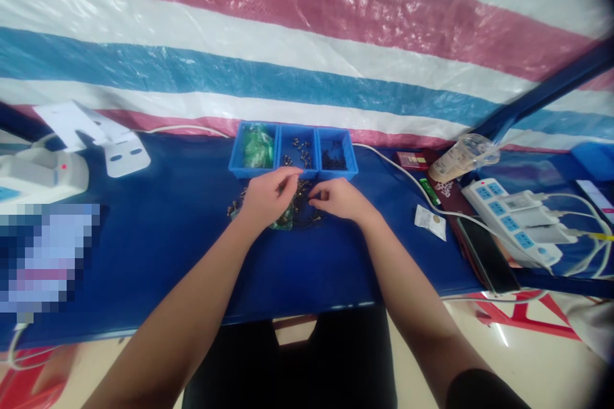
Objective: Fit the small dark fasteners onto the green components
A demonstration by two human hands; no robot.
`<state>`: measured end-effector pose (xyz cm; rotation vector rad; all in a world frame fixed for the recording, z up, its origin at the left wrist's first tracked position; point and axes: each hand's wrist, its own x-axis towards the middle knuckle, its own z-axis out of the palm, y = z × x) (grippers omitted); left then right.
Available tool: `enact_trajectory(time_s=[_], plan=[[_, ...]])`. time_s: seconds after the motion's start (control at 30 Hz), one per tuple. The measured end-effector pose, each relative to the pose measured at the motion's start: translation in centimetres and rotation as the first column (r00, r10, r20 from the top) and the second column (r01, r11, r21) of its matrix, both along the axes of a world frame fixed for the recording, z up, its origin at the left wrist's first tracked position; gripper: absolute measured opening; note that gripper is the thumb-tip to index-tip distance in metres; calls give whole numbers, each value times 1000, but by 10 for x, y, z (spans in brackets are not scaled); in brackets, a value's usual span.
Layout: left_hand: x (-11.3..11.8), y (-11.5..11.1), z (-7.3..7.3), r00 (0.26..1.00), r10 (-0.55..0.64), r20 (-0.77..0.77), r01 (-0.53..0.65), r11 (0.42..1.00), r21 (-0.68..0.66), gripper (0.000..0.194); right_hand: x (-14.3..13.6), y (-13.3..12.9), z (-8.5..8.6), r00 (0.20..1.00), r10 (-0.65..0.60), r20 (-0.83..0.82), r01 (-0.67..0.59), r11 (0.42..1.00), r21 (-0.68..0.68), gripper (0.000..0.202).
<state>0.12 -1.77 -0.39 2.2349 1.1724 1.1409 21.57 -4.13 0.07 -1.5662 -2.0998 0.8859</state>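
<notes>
Screws lie in a loose dark heap on the blue table, just in front of a three-part tray, close enough that sorted pieces need only a short lift. Left hand rests on the heap with fingers curled and thumb meeting forefinger near the tray's front wall, seemingly pinching one small piece, though it is too small to be sure. Right hand lies beside it, fingers bent down onto the heap, its hold impossible to tell. Tray's left part holds green bags, the middle some screws, the right dark bits. Off right sit a cup, power strip, phone and cable; at left, a white device. Nothing blocks the tray.
</notes>
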Motion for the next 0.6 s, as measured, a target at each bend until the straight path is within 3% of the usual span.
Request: enact_trajectory(time_s=[0.17, 0.3, 0.43, 0.6], plan=[[0, 0, 1, 1000, -4, 1, 4, 1000, -6, 27, -3, -2, 2, 999, 31, 24, -31, 999, 10, 6], [0, 0, 1, 1000, 16, 6, -15, 1000, -16, 28, -2, -3, 9, 981, -49, -188, 52, 999, 10, 7], [0, 1, -1, 1000, 13, -7, -13, 1000, -10, 26, -3, -1, 16, 857, -132, -499, 133, 991, -35, 13], [1, 1, -2, 1000, 12, -9, -12, 1000, 6, 25, -6, 1, 14, 700, -182, -690, 163, 982, -93, 23]])
